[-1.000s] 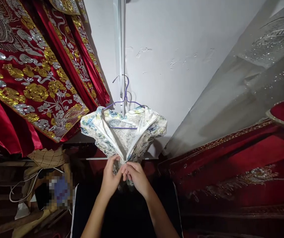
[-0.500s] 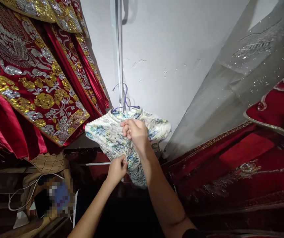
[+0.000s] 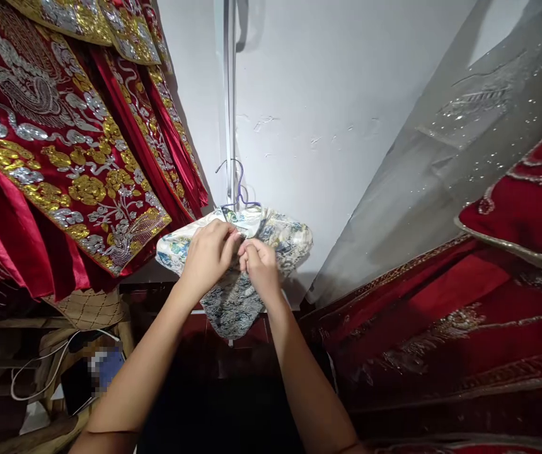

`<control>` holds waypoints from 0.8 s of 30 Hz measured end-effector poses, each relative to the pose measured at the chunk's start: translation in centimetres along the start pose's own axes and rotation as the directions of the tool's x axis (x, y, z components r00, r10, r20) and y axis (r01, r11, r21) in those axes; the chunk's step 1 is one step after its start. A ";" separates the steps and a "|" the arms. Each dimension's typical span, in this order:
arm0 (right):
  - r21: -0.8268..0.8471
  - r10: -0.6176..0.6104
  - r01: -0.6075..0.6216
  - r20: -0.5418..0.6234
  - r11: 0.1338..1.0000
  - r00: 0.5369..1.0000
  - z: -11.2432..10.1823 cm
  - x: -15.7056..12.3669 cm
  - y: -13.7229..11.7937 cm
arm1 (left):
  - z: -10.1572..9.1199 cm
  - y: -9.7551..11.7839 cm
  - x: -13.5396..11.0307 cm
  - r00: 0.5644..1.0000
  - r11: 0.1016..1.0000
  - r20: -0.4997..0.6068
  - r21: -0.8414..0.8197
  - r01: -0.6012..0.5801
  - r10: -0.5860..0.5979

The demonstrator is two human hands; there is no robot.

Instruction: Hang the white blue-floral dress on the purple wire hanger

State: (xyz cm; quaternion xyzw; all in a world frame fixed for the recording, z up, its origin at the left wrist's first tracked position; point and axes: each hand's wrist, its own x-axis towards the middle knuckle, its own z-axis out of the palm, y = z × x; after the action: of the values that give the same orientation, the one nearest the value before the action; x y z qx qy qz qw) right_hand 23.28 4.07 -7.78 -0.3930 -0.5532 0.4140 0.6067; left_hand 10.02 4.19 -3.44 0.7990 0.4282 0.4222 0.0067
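A white blouse (image 3: 290, 236) with a blue, green and yellow floral print hangs on a purple hanger (image 3: 239, 180) against the wall. At its neckline both hands meet. My left hand (image 3: 209, 252) is closed, its thumb and fingertips pinching the collar edge near the front opening. Just to the right, my right hand (image 3: 259, 261) is closed in a pinch on the other side of that opening. The fingertips nearly touch, and whatever fine part of the collar lies between them is too small to make out.
Red garments with gold and silver embroidery (image 3: 86, 189) hang at left. To the right are a sheer beaded cloth (image 3: 441, 157) and red beaded garments (image 3: 441, 315). A metal pole (image 3: 230, 94) runs up the white wall (image 3: 322, 75). A white cable (image 3: 39, 395) lies at lower left.
My left hand has moved up from the lower front of the blouse to the collar. My right hand has shifted slightly down. The blouse has swung a little left.
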 end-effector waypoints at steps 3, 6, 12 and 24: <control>0.008 -0.007 0.008 -0.027 1.000 1.000 0.3 0.1 1.9 | 1.2 -0.3 -0.5 0.999 1.000 -0.032 0.008 -0.014 0.014; 0.014 -0.019 0.018 0.020 1.000 1.000 0.3 -0.1 1.3 | 1.4 -0.2 -1.0 0.991 0.998 -0.130 -0.064 -0.015 0.006; -0.066 -0.008 0.011 0.032 0.998 0.999 0.8 0.7 0.1 | 1.3 0.5 -0.8 0.958 0.985 -0.286 -0.165 -0.050 0.000; -0.091 0.218 -0.200 0.292 0.976 0.931 -1.0 -5.5 6.6 | -2.3 -11.5 -4.7 0.429 0.265 -0.239 -0.964 0.002 -0.871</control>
State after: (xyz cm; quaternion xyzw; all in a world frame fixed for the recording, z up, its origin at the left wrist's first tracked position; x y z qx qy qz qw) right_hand 23.61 1.20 -15.90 -0.4003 -0.6060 0.5142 0.4562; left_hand -0.69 7.41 -9.40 0.2160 0.3339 0.8402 0.3687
